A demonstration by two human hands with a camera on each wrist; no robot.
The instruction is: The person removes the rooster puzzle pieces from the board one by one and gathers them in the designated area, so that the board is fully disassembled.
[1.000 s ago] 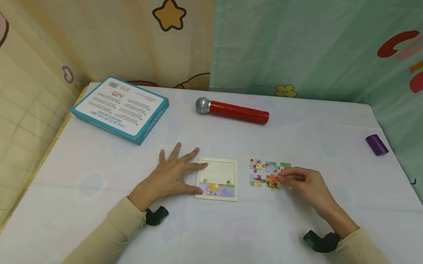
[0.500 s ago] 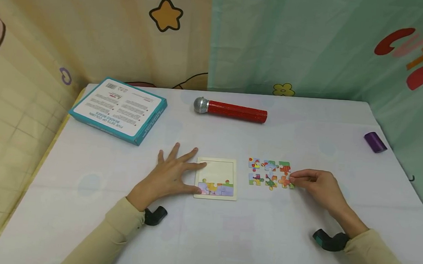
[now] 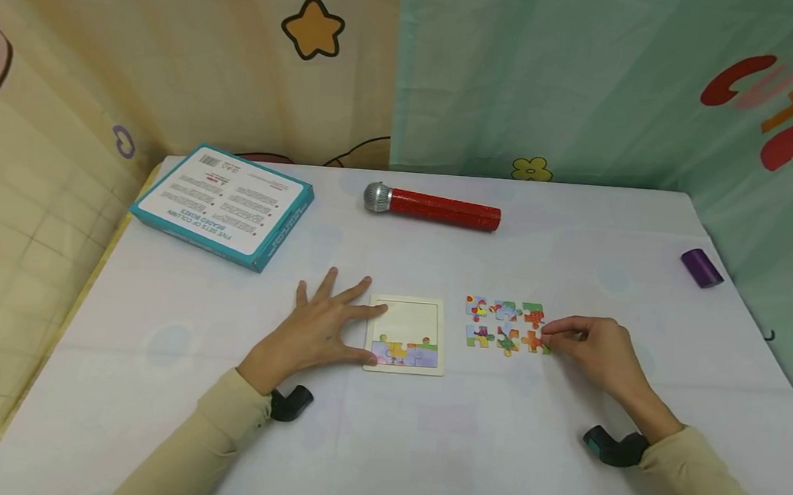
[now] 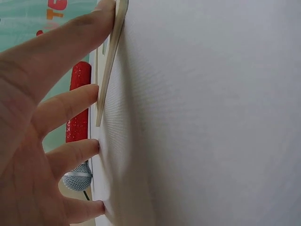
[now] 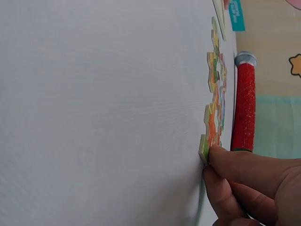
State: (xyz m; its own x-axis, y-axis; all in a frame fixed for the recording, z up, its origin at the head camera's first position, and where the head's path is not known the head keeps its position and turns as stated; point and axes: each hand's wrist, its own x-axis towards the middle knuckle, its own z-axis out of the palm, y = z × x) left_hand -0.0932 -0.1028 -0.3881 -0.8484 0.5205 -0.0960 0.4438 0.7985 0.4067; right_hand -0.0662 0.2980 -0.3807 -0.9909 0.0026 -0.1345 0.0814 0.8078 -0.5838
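Note:
My left hand (image 3: pixel 317 334) is spread, its thumb and index finger resting on the left side of a square wooden puzzle tray (image 3: pixel 409 300). Joined puzzle pieces (image 3: pixel 404 354) fill the tray's near strip; bare wood shows above them. To the right, several loose pieces lie in two rows. At the near right corner of these rows, my right hand (image 3: pixel 599 354) pinches the edge of an orange and green puzzle piece (image 3: pixel 533 341) between thumb and fingers. The right wrist view shows the fingertips at this piece's green end (image 5: pixel 204 148), low on the white tablecloth.
A blue-edged flat box (image 3: pixel 223 201) lies at the back left. Behind the tray is a red microphone (image 3: pixel 441 208), lying on its side. A purple cylinder (image 3: pixel 702 268) lies near the right table edge. Patterned curtains hang behind the table.
My right hand has shifted right with the orange piece, from over the middle near piece to the row's right end. Over the last half second it barely moves. The left hand stays put.

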